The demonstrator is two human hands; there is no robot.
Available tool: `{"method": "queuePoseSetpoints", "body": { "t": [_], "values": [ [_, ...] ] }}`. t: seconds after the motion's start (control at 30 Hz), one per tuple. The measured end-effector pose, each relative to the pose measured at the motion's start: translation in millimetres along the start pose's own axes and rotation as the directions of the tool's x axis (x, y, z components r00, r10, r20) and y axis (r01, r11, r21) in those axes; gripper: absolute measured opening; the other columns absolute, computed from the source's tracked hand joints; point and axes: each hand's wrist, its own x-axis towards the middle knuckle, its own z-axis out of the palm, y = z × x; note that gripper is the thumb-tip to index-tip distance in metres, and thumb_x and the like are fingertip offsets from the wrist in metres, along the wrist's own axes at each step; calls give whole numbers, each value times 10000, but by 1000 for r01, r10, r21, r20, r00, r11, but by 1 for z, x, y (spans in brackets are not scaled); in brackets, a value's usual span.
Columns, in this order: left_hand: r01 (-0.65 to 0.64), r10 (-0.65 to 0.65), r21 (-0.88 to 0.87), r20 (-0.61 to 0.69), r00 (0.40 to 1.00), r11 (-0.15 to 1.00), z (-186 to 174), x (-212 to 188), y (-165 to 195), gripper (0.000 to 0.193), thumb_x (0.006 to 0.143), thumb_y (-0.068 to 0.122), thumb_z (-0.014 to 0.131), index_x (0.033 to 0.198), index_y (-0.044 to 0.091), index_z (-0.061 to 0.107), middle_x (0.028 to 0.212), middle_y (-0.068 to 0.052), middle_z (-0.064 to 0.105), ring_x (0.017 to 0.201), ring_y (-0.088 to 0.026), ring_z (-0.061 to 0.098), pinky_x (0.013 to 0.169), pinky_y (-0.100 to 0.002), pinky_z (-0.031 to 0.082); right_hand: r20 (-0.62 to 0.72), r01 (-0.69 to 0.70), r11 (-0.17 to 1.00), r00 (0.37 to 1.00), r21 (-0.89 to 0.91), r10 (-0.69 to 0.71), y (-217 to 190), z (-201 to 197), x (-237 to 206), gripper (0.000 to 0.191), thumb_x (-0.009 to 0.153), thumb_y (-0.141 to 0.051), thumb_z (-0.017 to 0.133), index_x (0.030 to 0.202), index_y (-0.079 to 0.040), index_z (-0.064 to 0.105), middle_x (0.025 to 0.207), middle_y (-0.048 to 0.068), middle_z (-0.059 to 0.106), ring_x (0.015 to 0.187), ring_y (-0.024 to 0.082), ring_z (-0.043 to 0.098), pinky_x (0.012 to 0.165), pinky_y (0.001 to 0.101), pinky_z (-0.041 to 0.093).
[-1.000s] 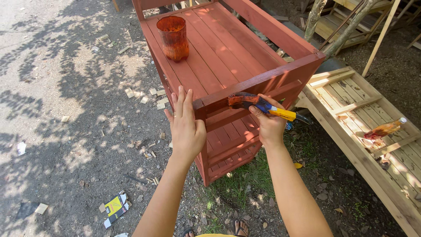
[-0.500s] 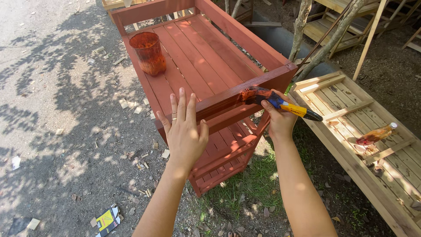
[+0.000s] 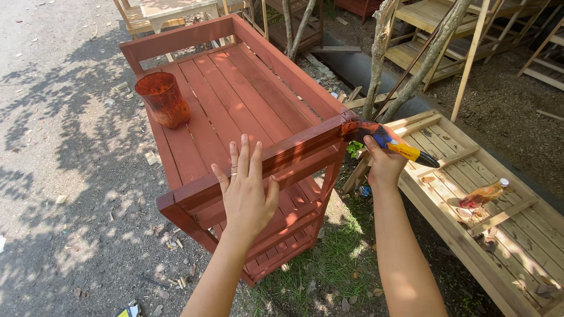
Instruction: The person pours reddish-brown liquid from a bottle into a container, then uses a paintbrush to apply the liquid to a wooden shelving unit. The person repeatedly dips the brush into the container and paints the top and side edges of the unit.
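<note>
Left hand [image 3: 247, 191] is flat and open, fingers spread, palm pressed on the near rail [image 3: 264, 161] of a red slatted wooden cart [image 3: 235, 100], ring on one finger. Right hand [image 3: 383, 164] is wrapped around a paintbrush [image 3: 385, 140] with a yellow and blue handle, and the red-stained bristle end sits right at the rail's right corner, touching the wood as far as I can tell. On the tabletop, over at the far left, there's a cup [image 3: 163, 98] smeared with red-orange stain, standing upright and well apart from both hands. The cart has a lower shelf [image 3: 288, 229] in the same red. Off to the right, an unpainted wooden frame [image 3: 499, 229] lies on the ground with a small bottle [image 3: 483, 194] lying on its slats. Gravel on the left, patchy grass under the cart.
</note>
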Motion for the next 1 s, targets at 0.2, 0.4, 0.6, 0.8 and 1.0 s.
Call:
{"method": "queuePoseSetpoints", "body": {
  "t": [0.2, 0.4, 0.6, 0.8, 1.0],
  "values": [
    [26, -24, -41, 54, 998, 999, 12, 7, 16, 747, 855, 257, 647, 1531, 68, 391, 1665, -184, 240, 1554, -380, 160, 1182, -700, 10, -101, -5, 1000, 995, 18, 6, -5, -11, -2, 417, 872, 108, 762, 1257, 16, 632, 1184, 100, 704, 1078, 178, 699, 973, 315, 604],
    [9, -6, -53, 58, 998, 999, 20, 13, 25, 714, 892, 266, 622, 1540, 82, 387, 1666, -186, 237, 1553, -375, 150, 1179, -697, 6, -193, 58, 995, 978, -87, -74, -26, -9, -27, 465, 881, 64, 805, 1311, 11, 636, 1188, 86, 696, 1057, 142, 676, 958, 257, 571],
    [2, 3, -60, 92, 996, 998, 25, 18, 31, 712, 912, 257, 593, 1553, 50, 361, 1673, -187, 238, 1564, -346, 175, 1205, -681, 2, -158, 178, 953, 963, -245, -220, -28, 16, -34, 388, 923, 44, 787, 1288, 23, 658, 1150, 81, 708, 1003, 122, 681, 919, 253, 586],
    [-5, 11, -78, 71, 997, 997, 21, 16, 33, 730, 906, 257, 594, 1559, 47, 346, 1670, -199, 234, 1555, -361, 180, 1189, -687, -8, -72, 226, 913, 962, -340, -265, -20, 33, -52, 402, 926, 59, 778, 1310, 34, 658, 1162, 95, 707, 1016, 130, 666, 916, 264, 560],
    [6, 0, -87, 64, 998, 996, 13, 14, 33, 737, 894, 258, 601, 1557, 53, 353, 1673, -206, 229, 1560, -373, 171, 1184, -695, -13, 124, 305, 887, 952, -348, -278, -29, 24, -71, 369, 917, 90, 788, 1261, 39, 663, 1184, 112, 713, 1067, 142, 670, 971, 270, 553]
  ]
}}
